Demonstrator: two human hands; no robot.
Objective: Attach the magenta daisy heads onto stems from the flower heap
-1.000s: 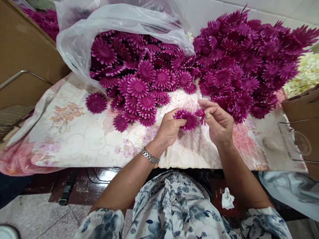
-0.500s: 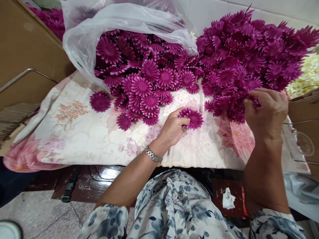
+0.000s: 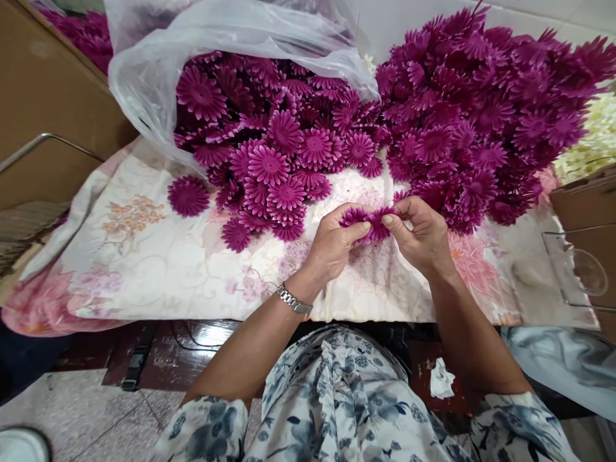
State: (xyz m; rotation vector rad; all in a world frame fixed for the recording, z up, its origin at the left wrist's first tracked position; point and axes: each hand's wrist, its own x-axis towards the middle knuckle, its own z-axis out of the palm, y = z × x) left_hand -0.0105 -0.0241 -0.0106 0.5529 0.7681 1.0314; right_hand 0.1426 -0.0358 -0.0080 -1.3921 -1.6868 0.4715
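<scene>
Above the front of the flowered cloth, my left hand (image 3: 339,239) pinches purple artificial flower heads (image 3: 353,218), thumb on top. My right hand (image 3: 418,232) meets it from the right, its thumb and fingers closed on the right edge of the same purple petals. How many heads are stacked there I cannot tell. Just behind the hands lies a loose heap of purple flower heads (image 3: 289,186), spilling out of a clear plastic bag (image 3: 149,70). To the right stands a taller pile of purple flower heads (image 3: 486,122).
A cardboard box (image 3: 52,77) borders the left side, another cardboard box (image 3: 587,237) the right. Pale yellow petals (image 3: 587,141) lie behind the right box. The flowered cloth (image 3: 163,276) covers the table up to its front edge. One flower head (image 3: 188,196) rests apart at left.
My right hand has come from the right-hand pile leftward to the flower in my left hand and grips its edge. The left hand has stayed nearly in place.
</scene>
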